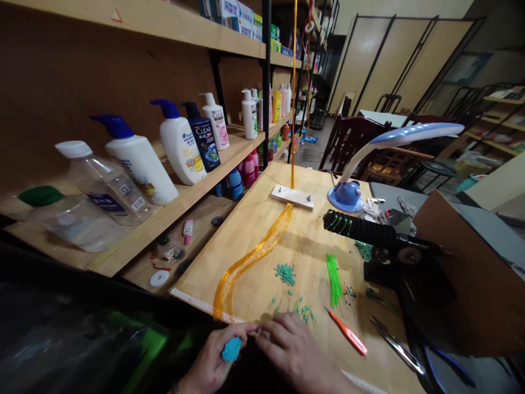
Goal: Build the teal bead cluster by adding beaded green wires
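Observation:
At the table's near edge, my left hand [211, 355] is closed around a bright blue, rough-ended thing [232, 349] whose kind I cannot make out. My right hand [293, 347] is closed beside it, and the fingertips of both hands meet. Whatever is pinched there is too small to name. Just beyond the right hand lie several turquoise beads on short green threads [305, 313]. A pile of loose turquoise beads [285, 273] sits farther up. Orange threads [262, 246] run from under a white screwed-down bar [292, 197] to the edge left of my hands.
Right of the beads lie green strands [333, 280], an orange-red pointed tool [346, 331] and metal tweezers [397, 345]. A black padded roller [356, 227] juts in from the right. Behind it stands a blue desk lamp [345, 196]. A wooden shelf [229, 156] with pump bottles borders the left.

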The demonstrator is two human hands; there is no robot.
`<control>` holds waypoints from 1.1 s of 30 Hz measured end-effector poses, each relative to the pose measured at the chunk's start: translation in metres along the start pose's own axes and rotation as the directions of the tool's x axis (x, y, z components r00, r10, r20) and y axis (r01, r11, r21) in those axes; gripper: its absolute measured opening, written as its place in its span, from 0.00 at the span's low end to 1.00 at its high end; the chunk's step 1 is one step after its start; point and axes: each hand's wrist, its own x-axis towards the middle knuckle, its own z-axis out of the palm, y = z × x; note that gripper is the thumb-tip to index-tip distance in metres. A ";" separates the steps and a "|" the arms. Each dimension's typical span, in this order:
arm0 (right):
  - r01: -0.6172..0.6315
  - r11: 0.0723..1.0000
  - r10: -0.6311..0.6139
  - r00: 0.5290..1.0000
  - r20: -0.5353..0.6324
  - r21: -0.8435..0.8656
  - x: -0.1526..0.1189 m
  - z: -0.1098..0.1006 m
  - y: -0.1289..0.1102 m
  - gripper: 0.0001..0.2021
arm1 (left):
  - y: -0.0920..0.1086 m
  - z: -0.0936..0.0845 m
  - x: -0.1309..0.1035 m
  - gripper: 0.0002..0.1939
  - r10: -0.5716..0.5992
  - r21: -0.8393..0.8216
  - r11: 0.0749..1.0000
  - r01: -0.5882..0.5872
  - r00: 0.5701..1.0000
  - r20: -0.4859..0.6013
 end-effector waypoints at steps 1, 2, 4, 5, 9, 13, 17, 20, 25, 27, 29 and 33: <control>0.012 1.000 -0.012 1.000 0.020 -0.007 0.001 0.000 0.000 0.13 | 0.003 -0.001 0.002 0.11 -0.007 0.022 1.000 0.007 1.000 -0.005; 0.017 1.000 -0.017 0.999 0.035 -0.014 0.002 0.001 0.001 0.13 | 0.006 -0.002 0.004 0.11 -0.013 0.036 0.999 0.014 1.000 -0.006; 0.026 0.999 -0.025 0.998 0.060 -0.027 0.006 0.004 0.002 0.12 | 0.010 -0.004 0.007 0.10 -0.014 0.043 0.999 0.015 1.000 -0.012; 0.035 0.999 -0.033 0.997 0.073 -0.036 0.009 0.006 0.003 0.12 | 0.011 -0.005 0.008 0.10 -0.009 0.037 0.999 0.009 1.000 -0.016; 0.069 0.994 -0.059 0.991 0.118 -0.084 0.019 0.015 0.005 0.08 | 0.009 -0.005 0.008 0.09 -0.008 0.018 1.000 0.009 1.000 -0.025; 0.057 0.994 -0.047 0.992 0.114 -0.093 0.021 0.022 0.005 0.04 | 0.008 -0.003 0.008 0.09 -0.050 -0.015 0.999 0.049 0.998 -0.027; 0.011 0.998 -0.004 0.995 0.103 -0.070 0.018 0.029 0.003 0.03 | 0.008 -0.004 0.008 0.08 -0.062 -0.067 0.996 0.060 0.998 -0.024; -0.070 0.997 0.069 0.997 0.034 0.021 0.017 0.031 0.003 0.04 | 0.011 -0.003 0.009 0.07 -0.133 -0.154 0.980 0.127 0.990 -0.034; -0.252 0.857 0.336 0.934 -0.118 0.449 0.016 0.022 0.006 0.06 | 0.022 0.010 0.017 0.15 -0.506 -0.514 0.780 0.357 0.842 -0.184; -0.372 0.725 0.508 0.857 -0.086 0.579 0.015 0.022 0.008 0.11 | 0.028 0.017 0.023 0.18 -0.654 -0.664 0.624 0.412 0.741 -0.154; -0.470 0.532 0.655 0.756 0.009 0.704 0.014 0.024 0.010 0.16 | 0.033 0.023 0.031 0.19 -0.716 -0.767 0.486 0.419 0.694 -0.075; -0.446 0.149 0.753 0.630 0.191 0.882 0.015 0.028 0.018 0.20 | 0.050 0.035 0.057 0.19 -0.696 -0.867 0.350 0.355 0.718 0.013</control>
